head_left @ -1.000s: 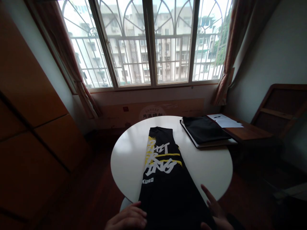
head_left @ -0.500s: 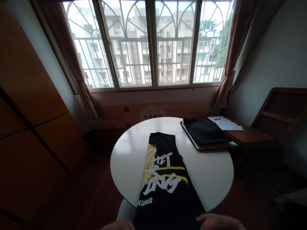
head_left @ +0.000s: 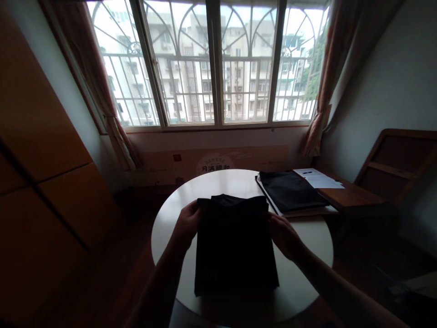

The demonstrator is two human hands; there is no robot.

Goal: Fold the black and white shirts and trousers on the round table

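Note:
A black garment [head_left: 235, 248] is folded over itself on the round white table [head_left: 170, 205], its plain side up and its printed lettering hidden. My left hand [head_left: 190, 221] is closed on the fabric at the far left corner. At the far right corner, my right hand [head_left: 282, 231] pinches the cloth between thumb and fingers. Between the two hands the upper edge sags slightly, with a bit of the lower layer showing behind it.
Dark folded cloth [head_left: 290, 191] lies over white material at the table's back right. Beside it, a wooden surface [head_left: 363, 193] bears white papers [head_left: 319, 178]. A wooden chair [head_left: 399, 159] leans at the right, and a barred window spans the back.
Both hands have moved forward from the near edge, carrying the garment's lower end over its far part. The white and yellow print is now covered.

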